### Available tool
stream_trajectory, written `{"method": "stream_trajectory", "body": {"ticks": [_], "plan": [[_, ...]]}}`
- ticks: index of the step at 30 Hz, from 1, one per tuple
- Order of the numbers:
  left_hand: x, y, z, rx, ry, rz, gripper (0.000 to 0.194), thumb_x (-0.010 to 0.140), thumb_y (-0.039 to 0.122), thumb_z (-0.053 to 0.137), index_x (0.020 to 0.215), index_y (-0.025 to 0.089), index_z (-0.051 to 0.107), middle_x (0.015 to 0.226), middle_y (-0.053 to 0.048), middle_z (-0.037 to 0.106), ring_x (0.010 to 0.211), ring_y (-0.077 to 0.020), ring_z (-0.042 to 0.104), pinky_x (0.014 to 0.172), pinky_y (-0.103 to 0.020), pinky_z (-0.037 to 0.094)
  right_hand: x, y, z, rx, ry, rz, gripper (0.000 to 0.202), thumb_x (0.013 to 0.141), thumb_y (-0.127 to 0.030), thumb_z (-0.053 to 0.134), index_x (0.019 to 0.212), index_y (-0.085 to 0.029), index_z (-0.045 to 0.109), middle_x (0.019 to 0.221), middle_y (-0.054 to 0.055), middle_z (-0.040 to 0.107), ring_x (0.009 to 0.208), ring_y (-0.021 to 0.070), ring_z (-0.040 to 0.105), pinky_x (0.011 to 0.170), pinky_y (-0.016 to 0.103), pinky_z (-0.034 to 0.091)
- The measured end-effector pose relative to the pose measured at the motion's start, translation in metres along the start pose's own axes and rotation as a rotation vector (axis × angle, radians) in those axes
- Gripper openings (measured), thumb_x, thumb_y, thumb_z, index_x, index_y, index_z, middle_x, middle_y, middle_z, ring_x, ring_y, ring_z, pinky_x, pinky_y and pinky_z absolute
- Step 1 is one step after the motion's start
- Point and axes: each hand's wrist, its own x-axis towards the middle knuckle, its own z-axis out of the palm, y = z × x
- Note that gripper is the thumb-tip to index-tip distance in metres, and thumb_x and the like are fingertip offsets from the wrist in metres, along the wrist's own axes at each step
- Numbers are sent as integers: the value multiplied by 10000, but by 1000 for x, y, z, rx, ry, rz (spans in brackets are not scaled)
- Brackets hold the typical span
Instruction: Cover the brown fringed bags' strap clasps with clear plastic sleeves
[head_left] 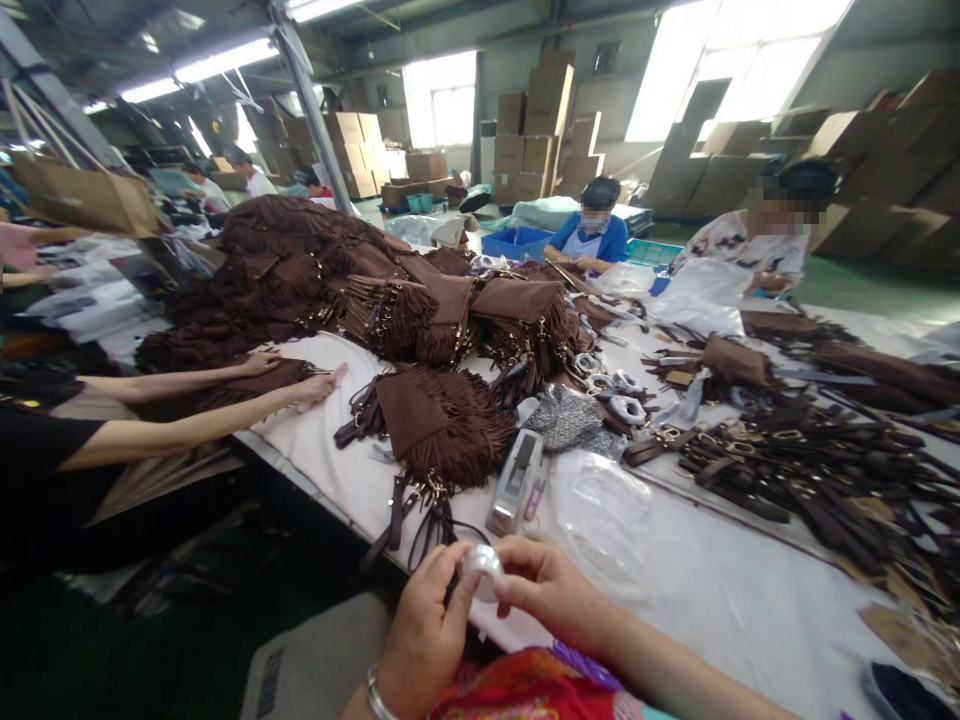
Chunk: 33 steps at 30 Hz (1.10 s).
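Note:
Both of my hands meet at the table's near edge around a small roll of clear tape. My left hand, with a silver bangle on its wrist, pinches the roll from the left. From the right, the thumb and fingers of my right hand are closed on it too. Just beyond my hands stands a grey tape dispenser, with a small pink item beside it. Left of the dispenser lies a brown fringed bag with dark straps and gold clasps.
A co-worker's arms reach over the table from the left. Brown bags are heaped behind. Dark straps spread across the right, and clear plastic lies nearer. Two people sit across the table. A stool stands lower left.

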Motion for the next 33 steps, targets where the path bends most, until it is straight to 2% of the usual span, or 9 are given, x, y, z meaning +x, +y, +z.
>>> {"method": "stream_trajectory", "body": {"ticks": [4, 7, 10, 13, 18, 22, 28, 33], "plan": [[-5, -6, 2, 80, 28, 111, 297, 894, 308, 535, 1167, 218, 610, 1128, -105, 675, 1088, -244, 608, 963, -350, 485, -4, -2, -4, 3, -11, -13, 300, 673, -401, 798, 877, -191, 735, 826, 14, 588, 712, 138, 518, 635, 251, 421], [-7, -8, 3, 109, 53, 185, 306, 890, 267, 542, 1182, 208, 611, 1112, -114, 672, 1056, -239, 623, 928, -330, 505, -5, -1, -6, -61, 9, -62, 317, 639, -408, 822, 863, -195, 747, 795, 2, 563, 723, 138, 495, 650, 252, 385], [-6, -6, 2, 77, 21, 239, 324, 897, 226, 524, 1214, 209, 586, 1059, -106, 662, 987, -211, 637, 883, -299, 522, -7, 0, -6, -153, 42, -124, 304, 637, -439, 819, 818, -202, 761, 760, 4, 552, 726, 152, 499, 647, 262, 380], [-3, 0, 0, 30, -36, 255, 342, 896, 208, 523, 1237, 218, 554, 1025, -87, 640, 944, -186, 628, 835, -270, 529, -9, 1, -6, -186, 60, -174, 296, 636, -450, 817, 810, -216, 767, 774, 18, 577, 763, 173, 523, 678, 277, 406], [1, 7, -2, -29, -58, 265, 284, 901, 174, 510, 1172, 224, 577, 1010, -73, 606, 935, -175, 615, 839, -280, 529, -8, 6, -6, -247, 65, -288, 316, 620, -460, 826, 798, -208, 756, 776, 25, 608, 733, 162, 539, 677, 279, 446], [2, 6, -4, -71, -60, 346, 286, 895, 124, 503, 1154, 220, 575, 1011, -71, 609, 932, -169, 619, 839, -279, 535, -8, 4, -4, -353, 71, -392, 297, 629, -447, 826, 749, -192, 734, 751, 27, 617, 691, 149, 541, 648, 269, 456], [2, 7, -7, -58, -63, 428, 330, 877, 75, 504, 1180, 192, 560, 986, -79, 619, 893, -154, 613, 802, -244, 532, -12, -3, -2, -411, 33, -424, 268, 645, -395, 829, 732, -176, 702, 745, 28, 619, 656, 137, 555, 604, 253, 445], [-1, 7, -8, -61, -74, 434, 324, 872, 69, 506, 1167, 190, 559, 954, -68, 626, 862, -147, 613, 786, -234, 526, -11, -1, -2, -390, -5, -430, 303, 653, -434, 814, 703, -171, 673, 733, 29, 614, 646, 137, 548, 593, 254, 436]]}}
